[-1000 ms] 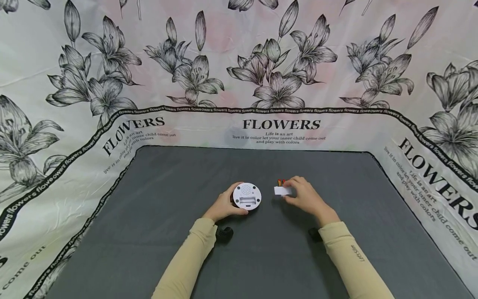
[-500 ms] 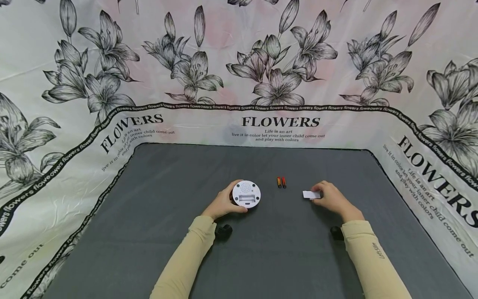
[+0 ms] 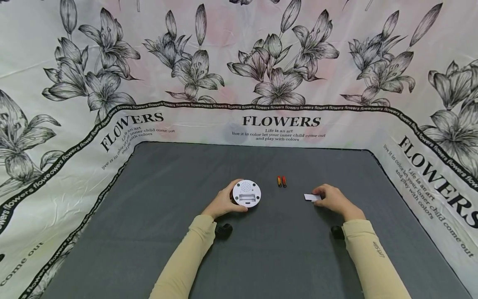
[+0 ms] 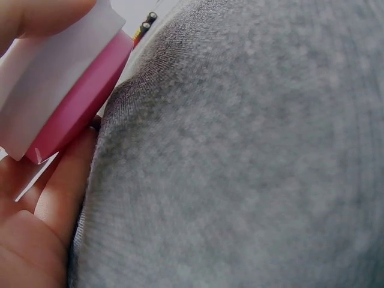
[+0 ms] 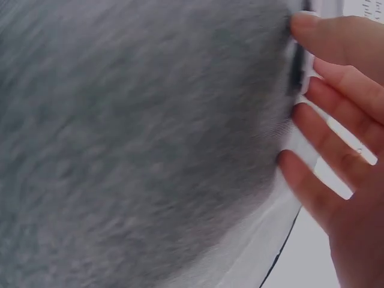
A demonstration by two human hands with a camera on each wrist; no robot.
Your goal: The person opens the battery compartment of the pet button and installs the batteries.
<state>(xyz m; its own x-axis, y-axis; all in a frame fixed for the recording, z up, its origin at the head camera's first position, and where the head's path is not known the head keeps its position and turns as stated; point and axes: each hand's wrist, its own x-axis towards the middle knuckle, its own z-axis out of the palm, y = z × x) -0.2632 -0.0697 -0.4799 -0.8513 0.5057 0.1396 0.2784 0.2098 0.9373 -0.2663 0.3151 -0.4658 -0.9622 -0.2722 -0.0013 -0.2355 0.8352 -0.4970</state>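
Note:
My left hand (image 3: 223, 202) grips a round device (image 3: 247, 193), white with several dark feet, speaker holes and a bare rectangular battery compartment on its upturned face. In the left wrist view, the device's white body (image 4: 54, 72) and pink band (image 4: 84, 99) sit between thumb and fingers. Over to the right, my right hand (image 3: 332, 201) pinches the right end of a small flat white rectangular piece (image 3: 311, 197), low at the table. In the right wrist view, the right hand (image 5: 354, 138) has its fingers spread and the piece cannot be made out. Two batteries (image 3: 281, 181) lie side by side between the hands.
A dark grey cloth (image 3: 261, 249) covers the table under both hands. A white flowered cloth (image 3: 284, 74) with printed words borders it at the back and sides. Dark wrist-worn objects (image 3: 224, 231) sit beneath each cuff.
My right hand has moved right with the white piece, away from the batteries, then slightly lower. The batteries now show fully. My left hand still holds the device in nearly the same place.

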